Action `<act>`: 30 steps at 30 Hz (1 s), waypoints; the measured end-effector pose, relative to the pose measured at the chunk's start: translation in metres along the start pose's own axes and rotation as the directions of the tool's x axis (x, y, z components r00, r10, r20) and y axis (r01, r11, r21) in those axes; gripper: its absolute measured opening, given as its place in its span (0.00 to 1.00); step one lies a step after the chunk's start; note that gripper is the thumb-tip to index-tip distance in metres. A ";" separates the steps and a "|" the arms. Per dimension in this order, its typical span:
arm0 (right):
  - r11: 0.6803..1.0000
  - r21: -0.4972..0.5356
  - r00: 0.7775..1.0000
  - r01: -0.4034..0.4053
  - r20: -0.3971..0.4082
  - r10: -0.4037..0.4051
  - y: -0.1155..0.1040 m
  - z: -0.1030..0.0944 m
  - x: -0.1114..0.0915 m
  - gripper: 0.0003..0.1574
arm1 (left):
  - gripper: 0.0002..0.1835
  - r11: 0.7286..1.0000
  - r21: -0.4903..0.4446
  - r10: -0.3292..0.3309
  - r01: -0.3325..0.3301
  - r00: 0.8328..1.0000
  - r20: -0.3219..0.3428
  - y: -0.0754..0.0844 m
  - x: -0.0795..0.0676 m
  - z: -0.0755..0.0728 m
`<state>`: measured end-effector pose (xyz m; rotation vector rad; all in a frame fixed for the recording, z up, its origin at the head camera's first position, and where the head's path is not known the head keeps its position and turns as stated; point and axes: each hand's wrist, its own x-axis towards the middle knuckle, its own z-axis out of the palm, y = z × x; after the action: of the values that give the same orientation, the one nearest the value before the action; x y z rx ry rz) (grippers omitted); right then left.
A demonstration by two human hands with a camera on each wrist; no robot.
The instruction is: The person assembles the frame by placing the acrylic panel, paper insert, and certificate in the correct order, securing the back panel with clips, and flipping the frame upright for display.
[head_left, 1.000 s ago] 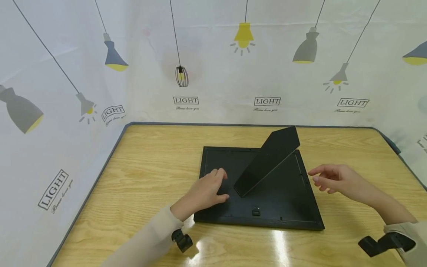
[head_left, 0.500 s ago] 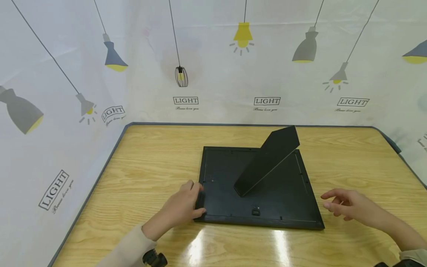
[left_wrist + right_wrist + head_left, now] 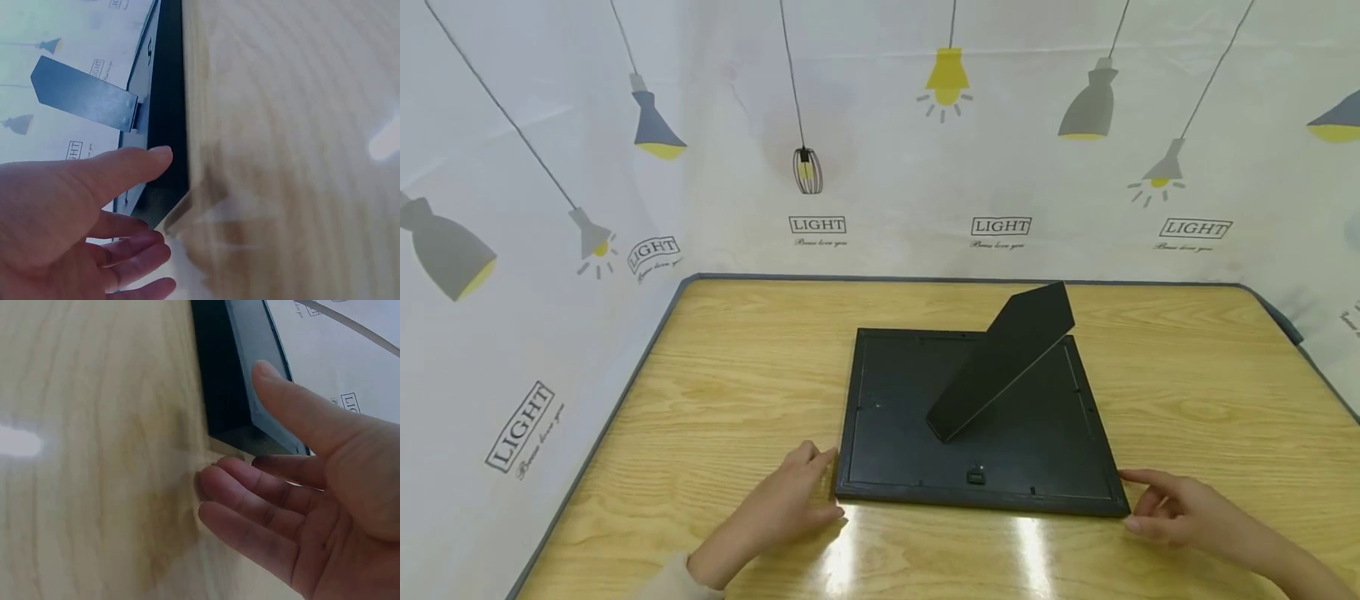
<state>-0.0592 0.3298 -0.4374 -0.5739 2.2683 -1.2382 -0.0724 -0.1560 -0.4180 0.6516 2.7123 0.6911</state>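
Note:
A black picture frame (image 3: 895,400) lies back side up on the table, its easel stand (image 3: 1007,358) raised at a slant from the backing. Beside the near left corner is my left hand (image 3: 782,500), thumb and fingers spread loosely around that corner. The left wrist view has this thumb (image 3: 134,169) in front of the frame's edge (image 3: 169,125); contact cannot be made out. At the near right corner, my right hand (image 3: 1187,512) has its index finger by the side edge. Its other fingers (image 3: 250,531) curve loosely below the corner (image 3: 250,434) in the right wrist view, gripping nothing.
A small hanger (image 3: 976,477) sits on the frame's backing near its front edge. The wooden table (image 3: 730,367) has a dark blue rim, and a white sheet (image 3: 895,125) printed with lamps stands around its back and sides.
My left hand has moved left and toward me, from over the backing to the near left corner. My right hand has come down to the near right corner. The frame has stayed put.

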 end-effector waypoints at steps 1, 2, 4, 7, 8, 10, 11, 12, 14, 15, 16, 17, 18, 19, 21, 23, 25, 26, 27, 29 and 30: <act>0.999 -0.029 0.999 0.028 -0.019 -0.029 0.001 0.003 0.000 0.33 | 0.38 1.000 -0.016 0.002 -0.002 1.000 -0.003 0.000 0.000 0.002; 0.997 -0.063 0.998 0.041 -0.039 -0.044 0.002 0.005 0.001 0.33 | 0.37 1.000 -0.027 0.003 -0.003 1.000 -0.010 0.000 -0.001 0.003; 0.990 -0.136 0.994 0.047 -0.088 -0.060 0.001 0.010 0.002 0.33 | 0.36 0.999 -0.047 0.007 -0.008 1.000 -0.022 0.000 -0.001 0.007; 0.981 -0.193 0.988 -0.034 -0.152 0.004 -0.002 0.015 0.002 0.34 | 0.33 0.997 -0.081 0.006 -0.010 0.999 -0.048 0.001 0.000 0.010; 0.977 -0.200 0.984 -0.076 -0.171 0.042 -0.004 0.016 0.003 0.35 | 0.32 0.996 -0.088 0.005 -0.010 0.998 -0.059 0.001 0.001 0.011; 0.965 -0.211 0.972 -0.153 -0.209 0.108 -0.007 0.018 0.003 0.35 | 0.28 0.995 -0.105 -0.008 0.000 0.997 -0.072 0.002 0.002 0.013; 0.957 -0.217 0.964 -0.192 -0.227 0.142 -0.008 0.020 0.004 0.36 | 0.27 0.994 -0.107 -0.013 0.004 0.997 -0.080 0.002 0.003 0.014; 0.950 -0.226 0.956 -0.216 -0.247 0.158 -0.009 0.021 0.004 0.35 | 0.24 0.994 -0.105 -0.017 0.008 0.996 -0.088 0.003 0.004 0.015; 0.935 -0.239 0.939 -0.260 -0.287 0.188 -0.011 0.024 0.005 0.34 | 0.20 0.995 -0.101 -0.027 0.016 0.995 -0.100 0.004 0.006 0.016; 0.929 -0.249 0.933 -0.273 -0.305 0.192 -0.011 0.025 0.006 0.33 | 0.18 0.995 -0.101 -0.032 0.021 0.994 -0.103 0.004 0.006 0.016; 0.921 -0.260 0.925 -0.290 -0.323 0.201 -0.012 0.026 0.006 0.33 | 0.17 0.994 -0.103 -0.035 0.024 0.993 -0.109 0.005 0.007 0.017; 0.916 -0.270 0.920 -0.298 -0.338 0.200 -0.012 0.028 0.007 0.32 | 0.16 0.994 -0.105 -0.039 0.027 0.993 -0.114 0.005 0.008 0.017; 0.910 -0.278 0.914 -0.307 -0.353 0.201 -0.012 0.029 0.008 0.32 | 0.15 0.993 -0.115 -0.043 0.029 0.993 -0.114 0.005 0.009 0.018; 0.903 -0.285 0.909 -0.320 -0.362 0.208 -0.013 0.031 0.008 0.31 | 0.14 0.991 -0.129 -0.048 0.033 0.992 -0.115 0.005 0.009 0.018; 0.891 -0.312 0.903 -0.329 -0.381 0.200 -0.014 0.033 0.009 0.30 | 0.13 0.989 -0.144 -0.054 0.036 0.991 -0.126 0.006 0.011 0.019; 0.876 -0.339 0.897 -0.344 -0.393 0.201 -0.015 0.036 0.011 0.28 | 0.13 0.988 -0.148 -0.059 0.038 0.989 -0.137 0.008 0.012 0.019; 0.860 -0.365 0.894 -0.356 -0.400 0.201 -0.017 0.038 0.012 0.27 | 0.12 0.989 -0.141 -0.062 0.040 0.986 -0.154 0.009 0.013 0.020; 0.854 -0.377 0.894 -0.359 -0.403 0.198 -0.017 0.039 0.013 0.26 | 0.12 0.990 -0.139 -0.063 0.041 0.985 -0.162 0.009 0.014 0.020; 0.847 -0.388 0.893 -0.364 -0.403 0.199 -0.018 0.039 0.013 0.26 | 0.12 0.989 -0.140 -0.065 0.042 0.984 -0.166 0.009 0.014 0.021; 0.839 -0.400 0.891 -0.369 -0.408 0.198 -0.018 0.040 0.014 0.25 | 0.12 0.989 -0.141 -0.072 0.047 0.981 -0.178 0.010 0.014 0.022; 0.837 -0.403 0.891 -0.370 -0.410 0.196 -0.018 0.041 0.013 0.25 | 0.13 0.988 -0.144 -0.073 0.046 0.980 -0.184 0.010 0.014 0.023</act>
<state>-0.0432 0.2864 -0.4437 -0.1520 2.8623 -0.6694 -0.0733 -0.1327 -0.4344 0.4921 2.8070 0.9623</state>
